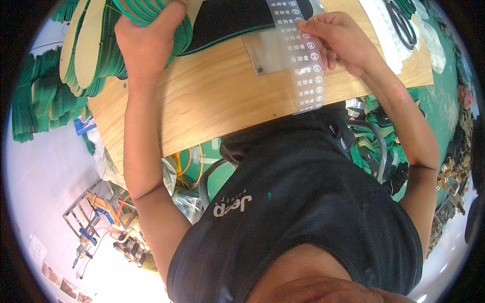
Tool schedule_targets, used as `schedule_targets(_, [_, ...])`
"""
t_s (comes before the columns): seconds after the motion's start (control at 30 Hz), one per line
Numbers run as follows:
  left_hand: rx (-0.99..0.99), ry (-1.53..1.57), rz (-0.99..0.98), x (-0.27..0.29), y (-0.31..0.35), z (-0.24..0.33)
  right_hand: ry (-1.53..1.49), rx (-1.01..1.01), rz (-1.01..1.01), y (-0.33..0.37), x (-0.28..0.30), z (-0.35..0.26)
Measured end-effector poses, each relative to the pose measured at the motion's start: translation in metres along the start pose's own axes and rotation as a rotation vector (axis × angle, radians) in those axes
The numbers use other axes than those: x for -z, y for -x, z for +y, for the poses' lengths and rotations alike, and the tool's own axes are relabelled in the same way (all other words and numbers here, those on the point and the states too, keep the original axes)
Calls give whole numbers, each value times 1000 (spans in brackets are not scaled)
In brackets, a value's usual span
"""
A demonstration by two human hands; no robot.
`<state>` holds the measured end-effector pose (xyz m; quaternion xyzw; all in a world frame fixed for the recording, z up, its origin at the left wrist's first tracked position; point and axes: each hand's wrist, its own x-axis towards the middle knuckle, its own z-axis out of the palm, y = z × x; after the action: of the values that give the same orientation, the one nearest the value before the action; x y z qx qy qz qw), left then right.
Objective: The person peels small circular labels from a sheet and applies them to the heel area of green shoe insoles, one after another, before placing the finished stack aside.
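My left hand (149, 43) is closed round green-edged shoe insoles (139, 9) at the upper left, its thumb lying along them. More insoles (96, 48) stand fanned in a thick pile beside that wrist. Between my hands a black insole-shaped piece with a green edge (227, 20) lies on the wooden table. A clear strip with rows of white printed labels (305, 70) runs from the top of the view down over the table's near edge. My right hand (343, 43) pinches this strip at its right side between thumb and forefinger, the other fingers curled.
A clear plate (270, 50) with a dark dot at its corner lies under the strip. Black cord loops (402, 25) rest on white sheeting at the right. Green insole bundles (43, 98) line the far left. Below the wooden table (202, 106) are a curved metal tube (379, 144) and orange hoses (199, 166).
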<state>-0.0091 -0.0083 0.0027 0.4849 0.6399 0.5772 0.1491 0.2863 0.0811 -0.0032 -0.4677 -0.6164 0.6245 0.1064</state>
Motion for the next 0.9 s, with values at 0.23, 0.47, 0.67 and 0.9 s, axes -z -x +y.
schedule_targets(0.23, [-26, -27, -25, 0, 0, 2, -21, 41, -4, 4, 2, 2])
schedule_targets(0.47, [-36, -3, -21, -3, 1, 3, -63, 49, -25, 2, 3, 4])
schedule_targets(0.67, [-23, 9, -5, -1, 0, -2, -64, 48, -12, 1, 3, 6])
schedule_targets(0.9, [-40, -32, -1, -2, -1, -2, -76, 34, -26, 1, 5, 4])
